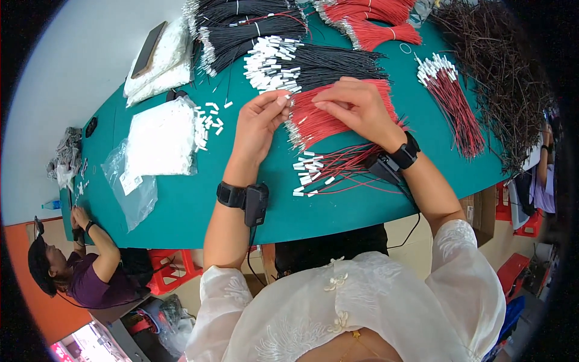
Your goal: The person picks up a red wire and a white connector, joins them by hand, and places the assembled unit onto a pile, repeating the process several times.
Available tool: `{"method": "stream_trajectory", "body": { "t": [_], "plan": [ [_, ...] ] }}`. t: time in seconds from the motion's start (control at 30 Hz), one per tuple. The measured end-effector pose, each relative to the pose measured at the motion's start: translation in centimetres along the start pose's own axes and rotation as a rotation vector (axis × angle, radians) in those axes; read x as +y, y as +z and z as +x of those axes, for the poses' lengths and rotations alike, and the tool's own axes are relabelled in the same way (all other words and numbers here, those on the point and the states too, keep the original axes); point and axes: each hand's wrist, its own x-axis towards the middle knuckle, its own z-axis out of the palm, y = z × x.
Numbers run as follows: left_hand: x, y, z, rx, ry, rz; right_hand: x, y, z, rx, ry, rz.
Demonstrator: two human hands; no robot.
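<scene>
"At the left edge of the red wire bundle (329, 129), what is the left grip (263, 117) doing?"

"It is pinching what looks like a small white housing (287, 96) between thumb and finger, close by the bundle's silvery ends (295, 136)."

"And the right grip (362, 108)?"

"It is hovering over the bundle, thumb and fingertip close together; whether they are holding a single wire, I can't tell against all that red."

"How would you be handling this, supposing a wire is going into that housing?"

"I'd be pinching the housing by its sides, so no fingertip is covering the opening. I'd be taking the wire just behind its metal end, since held farther back it would probably be bending. Then I'd be pushing straight and tugging lightly, checking that it is seating."

"Where are the spare housings (208, 123) lying?"

"Left of the bundle, loose on the table (193, 211). Red wires with white ends (345, 160) are lying on the bundle's near side, so I'd be keeping those apart from the bare ones."
</scene>
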Motion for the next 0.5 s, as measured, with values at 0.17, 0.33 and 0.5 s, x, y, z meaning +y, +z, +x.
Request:
{"method": "stream_trajectory", "body": {
  "t": [0.17,0.33,0.5],
  "plan": [
    [-0.3,0.6,-0.1,-0.038,0.023,0.01,-2.4,-1.0,0.8,-0.002,-0.054,-0.163],
    [0.0,0.9,-0.4,-0.009,0.014,0.102,-1.1,-0.3,0.2,-0.02,-0.061,-0.02],
    [0.2,1.1,-0.4,-0.015,-0.013,0.16,-0.8,-0.2,0.1,0.068,-0.03,0.033]
  ]
}}
